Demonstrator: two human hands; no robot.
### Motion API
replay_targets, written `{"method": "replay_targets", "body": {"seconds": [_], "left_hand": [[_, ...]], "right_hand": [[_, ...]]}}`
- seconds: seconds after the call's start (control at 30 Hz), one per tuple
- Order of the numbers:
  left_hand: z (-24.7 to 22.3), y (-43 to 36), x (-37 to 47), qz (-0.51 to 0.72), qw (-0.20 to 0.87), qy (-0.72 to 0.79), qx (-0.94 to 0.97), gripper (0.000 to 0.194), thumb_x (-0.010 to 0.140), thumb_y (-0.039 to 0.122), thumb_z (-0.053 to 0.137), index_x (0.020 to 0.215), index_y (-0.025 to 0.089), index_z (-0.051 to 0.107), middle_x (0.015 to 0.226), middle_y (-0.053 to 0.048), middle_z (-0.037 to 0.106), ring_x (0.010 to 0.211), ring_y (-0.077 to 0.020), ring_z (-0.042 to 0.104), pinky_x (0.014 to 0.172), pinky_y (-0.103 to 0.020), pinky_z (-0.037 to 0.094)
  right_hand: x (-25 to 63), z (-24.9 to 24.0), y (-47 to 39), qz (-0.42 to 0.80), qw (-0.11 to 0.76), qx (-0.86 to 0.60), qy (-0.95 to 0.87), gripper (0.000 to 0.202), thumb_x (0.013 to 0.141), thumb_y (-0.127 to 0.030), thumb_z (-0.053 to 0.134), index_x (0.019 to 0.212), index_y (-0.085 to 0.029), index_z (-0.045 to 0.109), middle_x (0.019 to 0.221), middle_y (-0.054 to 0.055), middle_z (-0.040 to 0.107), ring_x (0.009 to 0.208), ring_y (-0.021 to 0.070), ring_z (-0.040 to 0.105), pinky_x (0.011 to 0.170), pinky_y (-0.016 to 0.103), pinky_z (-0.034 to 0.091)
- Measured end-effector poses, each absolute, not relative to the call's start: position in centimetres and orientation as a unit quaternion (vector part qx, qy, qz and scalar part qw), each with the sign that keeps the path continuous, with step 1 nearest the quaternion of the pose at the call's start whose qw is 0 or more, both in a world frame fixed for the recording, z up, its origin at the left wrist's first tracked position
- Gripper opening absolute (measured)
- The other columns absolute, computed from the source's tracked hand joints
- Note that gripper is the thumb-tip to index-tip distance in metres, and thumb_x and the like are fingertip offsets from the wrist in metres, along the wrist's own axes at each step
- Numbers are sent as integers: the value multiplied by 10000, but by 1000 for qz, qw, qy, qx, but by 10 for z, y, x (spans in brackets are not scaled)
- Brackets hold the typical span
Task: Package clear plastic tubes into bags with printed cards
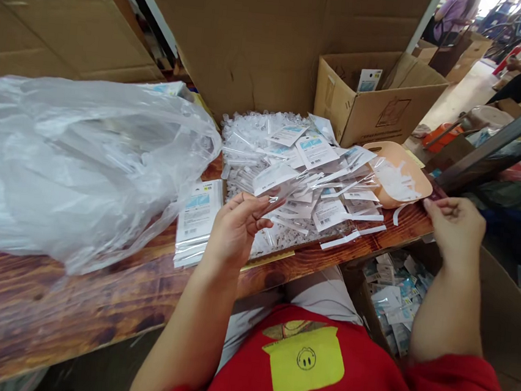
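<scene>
Packing workshop: wooden bench (106,310), cardboard box (383,109), heaped labelled packets (315,151), people seated beyond.

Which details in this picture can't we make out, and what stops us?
Head view, too small: the fine print on the packets.
Head view, small and blurred: whether the right hand pinches anything.
Head view, hidden by its walls: most contents of the upright carton.
Head view, veiled by cloudy film: what fills the plastic bag.
Head view, cut by the top edge: the person in purple.

Wooden table (106,310), cardboard panels (257,41), pale floor (469,86), daylight
</scene>
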State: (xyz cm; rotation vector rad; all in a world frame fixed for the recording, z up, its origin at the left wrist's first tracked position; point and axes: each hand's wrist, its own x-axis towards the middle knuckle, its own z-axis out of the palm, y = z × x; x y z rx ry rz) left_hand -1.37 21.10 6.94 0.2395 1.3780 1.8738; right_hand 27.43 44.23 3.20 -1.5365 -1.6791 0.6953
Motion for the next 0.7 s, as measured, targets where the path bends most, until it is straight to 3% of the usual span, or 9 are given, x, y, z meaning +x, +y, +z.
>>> {"method": "replay_targets", "body": {"seconds": [0.13, 0.33, 0.47, 0.6, 0.7], "left_hand": [[70, 210, -11, 740, 397, 534, 101, 402, 526, 242, 861, 644, 172, 483, 968, -84, 772, 988, -282, 781, 517, -168, 422], [69, 204, -11, 738, 395, 536, 111, 430, 533, 252, 889, 638, 165, 481, 935, -67, 765, 955, -260, 783, 515, -165, 432], [66, 200, -13, 736, 391, 541, 116, 434, 526, 263, 913, 624, 169, 501, 719, -4, 665, 925, -254, 782, 503, -165, 438], [66, 199, -16, 729, 401, 542, 120, 450, 532, 272, 919, 609, 166, 488, 728, -7, 667, 936, -249, 781, 496, -153, 431], [67, 200, -17, 727, 403, 543, 119, 453, 530, 271, 919, 607, 167, 485, 718, 0, 662, 900, -236, 780, 500, -156, 446]], "right_hand": [[271, -14, 437, 345, 339, -634, -604, 285, 688, -412, 675, 858, -244, 521, 745, 45, 624, 637, 201, 567, 642, 361, 482], [254, -40, 453, 266, 293, -668, -630, 240, 624, -351, 703, 779, -216, 578, 680, 28, 639, 690, 207, 587, 788, 379, 494], [254, -52, 455, 225, 284, -664, -653, 157, 701, -327, 627, 786, -195, 626, 757, 64, 688, 728, 213, 610, 794, 365, 495], [260, -56, 452, 197, 287, -661, -664, 154, 737, -307, 584, 821, -184, 623, 789, 78, 692, 704, 202, 610, 755, 349, 491], [260, -53, 451, 169, 285, -664, -670, 228, 742, -376, 629, 862, -182, 635, 784, 74, 675, 720, 217, 615, 778, 372, 500]]}}
